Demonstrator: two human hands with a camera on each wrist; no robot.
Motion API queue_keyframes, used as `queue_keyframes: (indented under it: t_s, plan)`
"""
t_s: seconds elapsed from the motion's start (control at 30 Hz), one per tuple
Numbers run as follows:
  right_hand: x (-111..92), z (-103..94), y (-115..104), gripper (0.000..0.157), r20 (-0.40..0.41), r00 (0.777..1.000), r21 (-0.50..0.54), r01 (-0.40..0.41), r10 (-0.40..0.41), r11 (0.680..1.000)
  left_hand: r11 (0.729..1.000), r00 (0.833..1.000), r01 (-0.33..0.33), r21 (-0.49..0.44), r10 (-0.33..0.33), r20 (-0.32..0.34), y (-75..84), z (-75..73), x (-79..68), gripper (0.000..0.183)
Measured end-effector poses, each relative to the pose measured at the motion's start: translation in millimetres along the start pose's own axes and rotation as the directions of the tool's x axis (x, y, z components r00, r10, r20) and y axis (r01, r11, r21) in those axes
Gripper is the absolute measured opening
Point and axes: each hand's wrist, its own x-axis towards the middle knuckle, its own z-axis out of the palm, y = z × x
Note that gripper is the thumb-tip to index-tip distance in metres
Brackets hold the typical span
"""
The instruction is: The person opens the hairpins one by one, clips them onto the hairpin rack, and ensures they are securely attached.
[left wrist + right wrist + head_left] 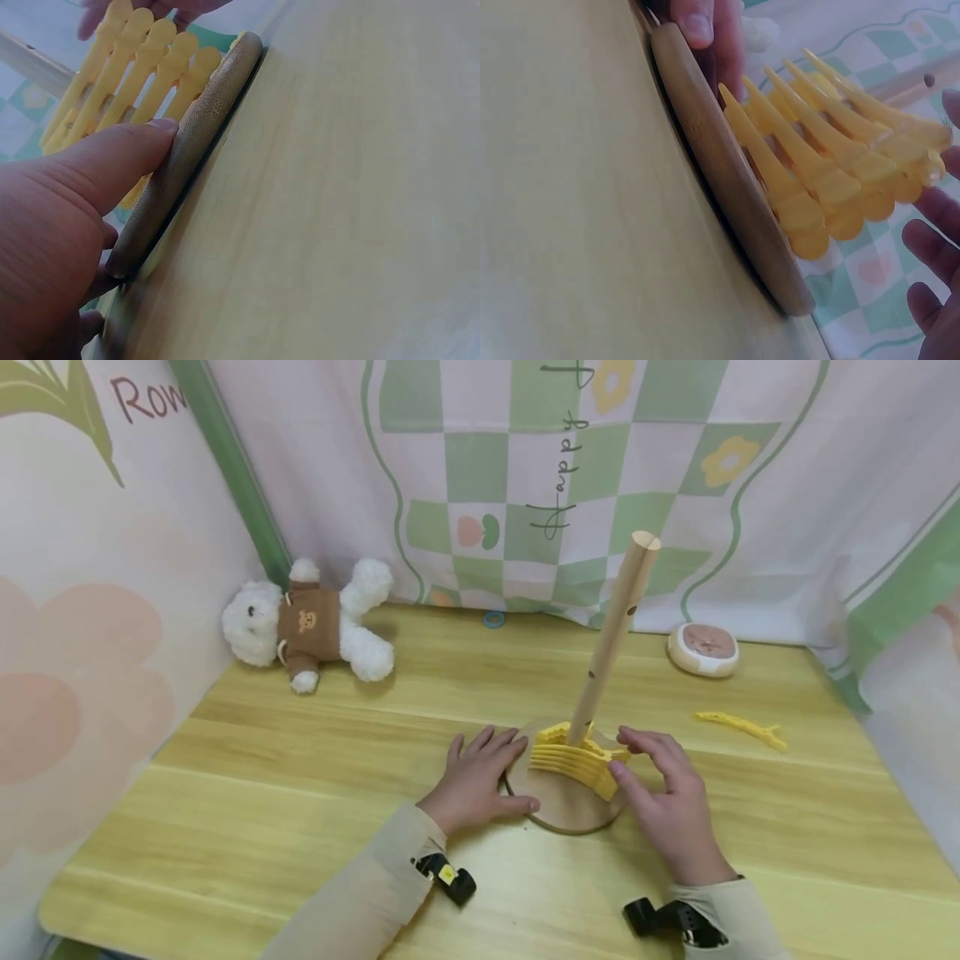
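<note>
A pale wooden pole (pixel 611 635) with dark holes rises, tilted in the head view, from a round wooden base (pixel 573 810). Around its foot, several yellow plastic branch-like pieces (pixel 562 758) lie in layers, one above another. In the right wrist view these yellow pieces (pixel 817 165) show pointed ends and rounded ends. My left hand (pixel 480 781) rests on the left side of the base, fingers spread and thumb (pixel 142 146) on its rim. The right hand (pixel 671 802) has thumb and forefinger about the right end of the top yellow piece, seemingly pinching it; other fingers (pixel 934 247) stand apart.
A loose yellow branch-like piece (pixel 742 727) lies right of the base. Behind it sits a round white-and-pink device (pixel 703 650). A plush toy in a brown shirt (pixel 311 622) lies back left, and a small blue ring (pixel 493 619) is near the curtain (pixel 480 468).
</note>
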Motion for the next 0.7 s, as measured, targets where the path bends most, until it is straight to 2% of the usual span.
queue_keyframes:
  t_s: [0.2, 0.33, 0.53, 0.7]
  plan:
    - [0.1, -7.9, 15.9, 0.029, -0.132, 0.991, -0.009, 0.003, -0.004, 1.0, 1.0, 1.0, 0.003, -0.001, -0.003, -0.003, 1.8, -2.2, -0.8, 0.09]
    - [0.5, -15.6, 28.0, 0.024, -0.216, 0.975, -0.043, -0.061, 0.05, 0.997, 1.0, 1.0, 0.009, 0.0, -0.009, 0.001, 2.3, -2.0, -1.2, 0.09]
    - [2.3, -33.0, 44.3, 0.021, -0.337, 0.926, -0.081, -0.207, 0.169, 0.975, 1.0, 1.0, 0.014, 0.004, -0.014, -0.002, 2.5, -2.0, -1.9, 0.09]
    - [4.0, -46.3, 59.6, 0.023, -0.418, 0.882, -0.12, -0.289, 0.216, 0.95, 1.0, 1.0, 0.012, -0.008, -0.012, -0.003, 3.4, -3.2, -2.6, 0.09]
